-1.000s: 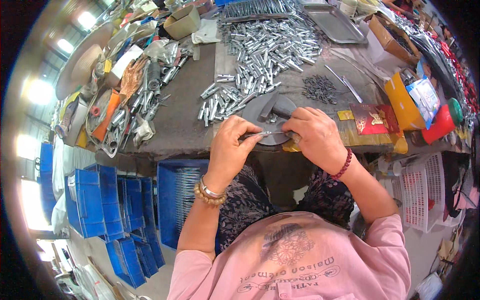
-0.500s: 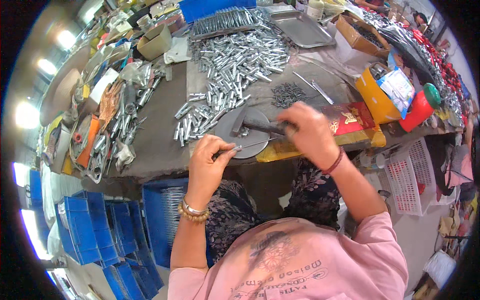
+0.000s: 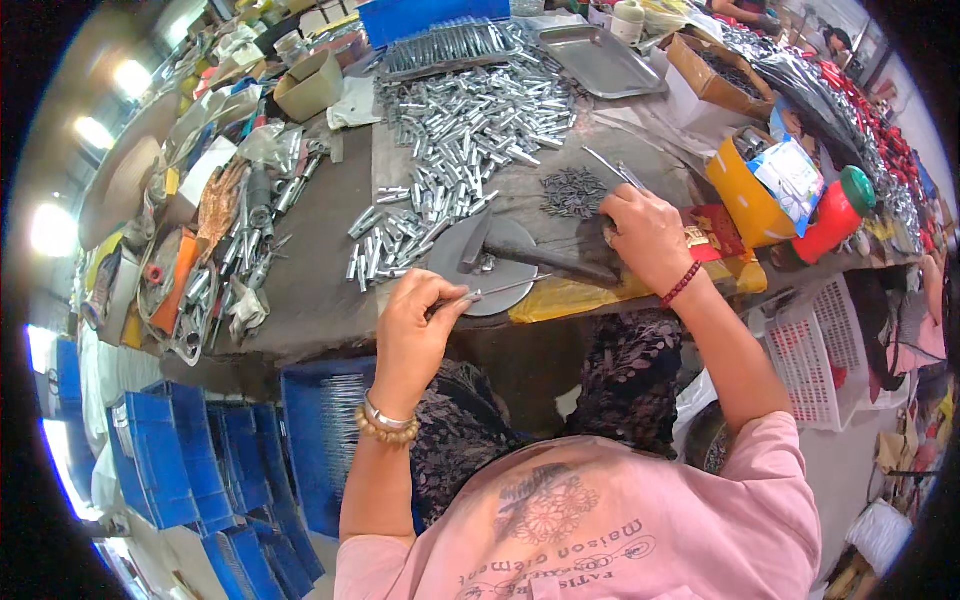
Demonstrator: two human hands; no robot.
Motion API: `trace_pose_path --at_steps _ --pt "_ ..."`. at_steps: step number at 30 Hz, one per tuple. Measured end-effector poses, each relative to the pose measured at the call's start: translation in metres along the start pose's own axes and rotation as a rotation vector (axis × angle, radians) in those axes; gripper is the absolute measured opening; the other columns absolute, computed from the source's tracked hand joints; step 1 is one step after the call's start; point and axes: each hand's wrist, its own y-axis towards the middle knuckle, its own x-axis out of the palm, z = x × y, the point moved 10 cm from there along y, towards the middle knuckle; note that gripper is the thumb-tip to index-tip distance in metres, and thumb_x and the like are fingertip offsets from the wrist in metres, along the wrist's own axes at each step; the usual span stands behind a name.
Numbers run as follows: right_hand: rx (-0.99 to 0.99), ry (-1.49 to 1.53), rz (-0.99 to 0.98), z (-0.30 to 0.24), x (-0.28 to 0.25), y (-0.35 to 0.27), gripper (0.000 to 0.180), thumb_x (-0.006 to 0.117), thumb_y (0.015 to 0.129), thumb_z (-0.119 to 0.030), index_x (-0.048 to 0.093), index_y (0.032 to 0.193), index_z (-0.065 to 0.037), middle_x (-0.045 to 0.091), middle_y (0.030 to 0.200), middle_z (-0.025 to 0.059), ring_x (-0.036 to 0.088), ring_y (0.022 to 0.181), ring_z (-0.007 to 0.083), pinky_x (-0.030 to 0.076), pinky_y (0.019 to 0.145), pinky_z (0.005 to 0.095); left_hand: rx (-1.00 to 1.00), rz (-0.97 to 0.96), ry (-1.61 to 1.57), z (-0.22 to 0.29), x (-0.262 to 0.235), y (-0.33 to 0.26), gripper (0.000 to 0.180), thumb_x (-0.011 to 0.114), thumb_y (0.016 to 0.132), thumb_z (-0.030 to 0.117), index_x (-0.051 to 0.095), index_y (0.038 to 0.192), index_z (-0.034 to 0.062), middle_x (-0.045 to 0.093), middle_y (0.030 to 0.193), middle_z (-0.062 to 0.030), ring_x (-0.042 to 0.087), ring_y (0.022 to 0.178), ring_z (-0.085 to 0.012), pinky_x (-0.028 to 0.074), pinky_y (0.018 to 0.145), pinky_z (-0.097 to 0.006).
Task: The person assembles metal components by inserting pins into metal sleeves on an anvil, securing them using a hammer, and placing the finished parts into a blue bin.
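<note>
My left hand is closed, with thumb and fingertips pinching a thin metal rod over the near edge of a round grey plate. A hammer lies with its dark head on that plate and its handle pointing right. My right hand is off the hammer, fingers curled down beside a small pile of dark pins. It covers the near end of slim metal tools; whatever its fingertips hold is hidden. Beyond the plate spreads a heap of shiny metal tubes.
Right of my right hand are a red packet, a yellow container and a red bottle with a green cap. A metal tray and brown box stand farther back. Tools clutter the left; blue crates stand below.
My right hand has let go of the hammer and moved right, over to the slim metal tools and pins. The hammer now rests on the plate. My left hand stays put with the rod.
</note>
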Motion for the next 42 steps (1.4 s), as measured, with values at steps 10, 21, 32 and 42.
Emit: trace_pose_path --at_steps 10,21,32,42 --pt "0.112 0.459 -0.049 -0.034 -0.022 0.008 0.028 0.077 0.081 -0.004 0.072 0.108 -0.008 0.072 0.106 0.0138 0.073 0.098 0.036 0.058 0.086 0.0459 -0.038 0.009 0.026 -0.001 -0.002 -0.003 0.011 0.081 0.088 0.004 0.076 0.098 0.0008 0.068 0.094 -0.0068 0.066 0.089 -0.0217 0.052 0.081 -0.033" --pt "-0.131 0.924 -0.159 -0.157 -0.002 0.022 0.057 0.066 0.08 0.01 0.065 0.134 -0.008 0.074 0.1 0.0153 0.073 0.093 0.0356 0.058 0.084 0.0416 0.043 0.072 0.118 0.005 -0.002 -0.006 0.005 0.074 0.09 0.005 0.072 0.094 0.0045 0.066 0.097 -0.0097 0.067 0.095 -0.0332 0.053 0.08 -0.046" --pt "-0.197 0.737 -0.049 -0.151 -0.001 0.016 0.057 0.065 0.077 0.012 0.064 0.13 -0.008 0.073 0.092 0.0149 0.07 0.092 0.0377 0.057 0.081 0.0452 0.102 0.1 0.079 0.004 -0.005 -0.003 0.01 0.078 0.088 0.007 0.072 0.095 0.0065 0.065 0.095 -0.01 0.067 0.091 -0.0342 0.053 0.077 -0.046" --pt "-0.377 0.37 -0.013 -0.19 -0.022 0.005 0.041 0.066 0.084 -0.001 0.06 0.125 -0.006 0.069 0.087 0.0106 0.068 0.088 0.0325 0.055 0.082 0.0466 0.03 0.074 0.17 0.01 -0.003 -0.011 0.012 0.078 0.09 0.007 0.07 0.099 0.0053 0.067 0.098 -0.0106 0.068 0.093 -0.0349 0.054 0.08 -0.046"
